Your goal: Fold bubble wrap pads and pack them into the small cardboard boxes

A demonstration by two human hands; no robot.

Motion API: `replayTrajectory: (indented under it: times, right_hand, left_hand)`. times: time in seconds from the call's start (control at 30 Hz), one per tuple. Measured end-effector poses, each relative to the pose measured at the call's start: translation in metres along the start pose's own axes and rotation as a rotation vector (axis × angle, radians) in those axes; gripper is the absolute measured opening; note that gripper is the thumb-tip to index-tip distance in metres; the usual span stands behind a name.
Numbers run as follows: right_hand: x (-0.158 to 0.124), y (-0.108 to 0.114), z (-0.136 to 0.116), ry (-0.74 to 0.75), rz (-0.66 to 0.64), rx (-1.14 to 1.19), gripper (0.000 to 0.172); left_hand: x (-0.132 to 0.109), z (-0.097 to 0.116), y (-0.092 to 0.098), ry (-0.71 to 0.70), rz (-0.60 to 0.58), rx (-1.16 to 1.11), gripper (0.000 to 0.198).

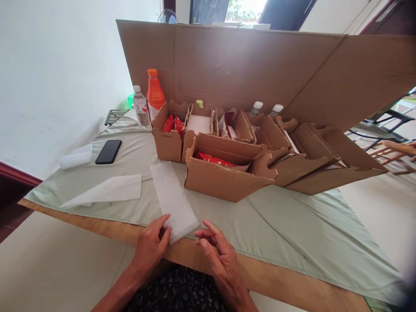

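Note:
A white, bubbly-looking packing strip (175,201) lies slantwise on the cloth, its near end by the table's front edge. My left hand (151,240) is at its lower left side, with index fingertip and thumb spread apart and touching the strip's edge. Just right of the same end, my right hand (219,253) hovers with fingers loosely curled and apart, holding nothing. Beyond the strip stands a cardboard box (224,180) with a red packet (217,160) inside. Another white sheet (113,190) lies to the left, folded over at one end.
Several open cardboard boxes (169,145) stand in a row behind, against a tall cardboard panel (234,69). An orange bottle (155,93) and a clear water bottle (141,108) are at the back left. A black phone (108,151) and a rolled white sheet (76,157) rest on the left.

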State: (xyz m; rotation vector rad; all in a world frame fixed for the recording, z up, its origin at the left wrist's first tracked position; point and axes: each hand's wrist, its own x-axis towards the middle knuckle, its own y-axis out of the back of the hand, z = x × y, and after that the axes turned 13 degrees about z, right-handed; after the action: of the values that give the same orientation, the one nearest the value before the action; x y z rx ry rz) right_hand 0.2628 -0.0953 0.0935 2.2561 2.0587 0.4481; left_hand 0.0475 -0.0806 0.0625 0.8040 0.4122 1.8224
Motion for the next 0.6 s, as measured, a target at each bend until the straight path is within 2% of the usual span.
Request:
replayTrajectory:
  times: [0.07, 0.13, 0.2, 0.27, 0.43, 0.53, 0.6]
  right_hand:
    - [0.004, 0.004, 0.004, 0.242, -0.037, -0.195, 0.035]
    - [0.01, 0.002, 0.008, 0.441, -0.105, -0.388, 0.046]
    - [0.018, -0.005, 0.013, 0.54, -0.184, -0.553, 0.06]
    - [0.025, -0.012, 0.018, 0.588, -0.246, -0.656, 0.062]
    - [0.035, -0.019, 0.026, 0.639, -0.28, -0.629, 0.04]
    - [0.033, -0.013, 0.02, 0.601, -0.316, -0.558, 0.039]
    - [0.031, -0.008, 0.016, 0.575, -0.347, -0.533, 0.041]
  left_hand:
    - [0.006, -0.002, -0.002, 0.007, -0.017, 0.051, 0.038]
    - [0.008, -0.003, -0.004, 0.0, -0.043, 0.1, 0.041]
    - [0.009, -0.004, -0.005, -0.022, -0.059, 0.123, 0.041]
    - [0.008, -0.003, -0.005, -0.065, -0.041, 0.143, 0.041]
    - [-0.004, 0.001, 0.008, -0.31, 0.097, 0.144, 0.044]
    - [-0.017, 0.003, 0.017, -0.45, 0.02, 0.122, 0.038]
    - [-0.024, 0.003, 0.018, -0.468, -0.022, 0.119, 0.032]
